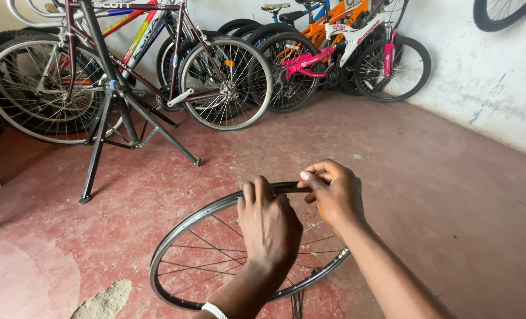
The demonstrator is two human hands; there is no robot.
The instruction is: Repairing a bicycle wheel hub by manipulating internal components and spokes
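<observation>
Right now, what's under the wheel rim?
Red concrete floor shows through the spokes of the rim. Both hands, left and right, cover its top edge.

**Both hands on a bare wheel rim**

I see my left hand (269, 221) and right hand (329, 192) gripping the far edge of a spoked bicycle rim (183, 227), held flat above the red floor (440, 177). A black repair stand (112, 112) carries a bike frame beyond it, and several bicycles (310, 47) lean along the white wall (487, 77).
</observation>
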